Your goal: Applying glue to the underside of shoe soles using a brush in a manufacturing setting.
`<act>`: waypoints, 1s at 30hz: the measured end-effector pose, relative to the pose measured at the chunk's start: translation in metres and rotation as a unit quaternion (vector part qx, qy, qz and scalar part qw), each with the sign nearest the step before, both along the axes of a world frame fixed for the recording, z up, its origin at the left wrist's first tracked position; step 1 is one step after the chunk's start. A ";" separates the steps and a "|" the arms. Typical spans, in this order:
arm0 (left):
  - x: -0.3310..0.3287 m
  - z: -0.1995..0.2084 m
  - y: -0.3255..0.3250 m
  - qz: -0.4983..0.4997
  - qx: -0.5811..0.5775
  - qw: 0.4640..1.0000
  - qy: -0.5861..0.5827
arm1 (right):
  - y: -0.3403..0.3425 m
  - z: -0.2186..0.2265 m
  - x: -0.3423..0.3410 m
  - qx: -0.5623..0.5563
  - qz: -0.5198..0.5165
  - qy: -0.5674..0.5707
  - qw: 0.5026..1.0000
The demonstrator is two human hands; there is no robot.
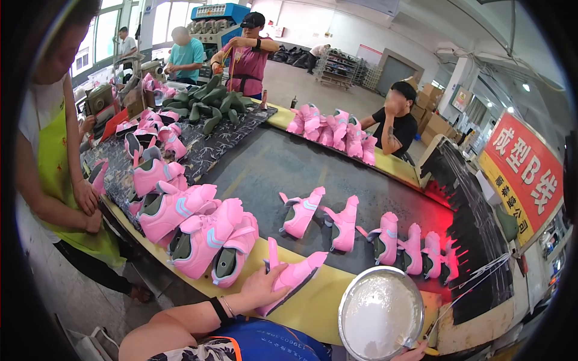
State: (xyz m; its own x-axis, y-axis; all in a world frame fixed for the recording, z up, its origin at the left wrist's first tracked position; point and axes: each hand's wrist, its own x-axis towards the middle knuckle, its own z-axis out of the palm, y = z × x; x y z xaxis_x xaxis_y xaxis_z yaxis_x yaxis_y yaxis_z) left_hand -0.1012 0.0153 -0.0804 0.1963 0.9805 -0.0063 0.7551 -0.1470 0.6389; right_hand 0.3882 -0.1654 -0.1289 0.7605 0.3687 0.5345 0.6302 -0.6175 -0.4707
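Note:
In front of me, my left hand [263, 290] grips a pink shoe upper [299, 272] around its middle, over the table's yellow edge. The upper's toe points right, and a pink tongue stands up from it. My right hand [412, 354] is mostly cut off by the lower edge; its fingers are closed on a yellow-handled brush [430, 351]. The brush's tip lies at the inner rim of a round metal bowl [348, 278] of white, glue-like liquid. Left of my left hand, several pink shoe uppers on dark lasts are heaped [208, 236].
Pink uppers in a spaced row [343, 224] run across the dark belt [259, 162] toward a red-lit heater opening [442, 207]. More uppers [337, 129] line the far edge. Green lasts [211, 99] are piled far left. A person in a yellow-green apron [57, 180] stands at left.

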 end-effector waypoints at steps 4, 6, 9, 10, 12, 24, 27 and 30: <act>0.001 -0.001 0.000 0.004 0.005 1.000 0.001 | 0.000 0.000 0.004 0.069 -0.020 0.162 0.984; 0.000 -0.001 0.000 0.002 0.003 1.000 0.003 | 0.003 0.003 0.000 0.054 -0.024 0.120 0.991; 0.001 -0.001 0.000 0.003 0.001 1.000 -0.002 | 0.006 0.012 -0.008 0.063 -0.020 0.130 0.989; 0.000 -0.001 0.000 0.006 0.006 1.000 -0.002 | 0.006 0.014 -0.011 0.063 -0.021 0.130 0.989; 0.001 -0.001 0.000 0.003 0.003 1.000 -0.003 | 0.005 0.017 -0.012 0.141 0.039 0.191 0.971; 0.002 0.004 -0.003 0.013 0.002 1.000 -0.016 | -0.007 -0.021 0.014 -0.022 0.018 -0.042 0.999; 0.005 0.015 -0.012 0.052 -0.021 0.998 0.017 | -0.004 -0.024 0.019 0.073 0.017 -0.033 0.997; 0.000 0.031 -0.026 0.055 0.004 0.995 0.079 | 0.000 -0.009 0.009 0.134 0.063 0.023 0.989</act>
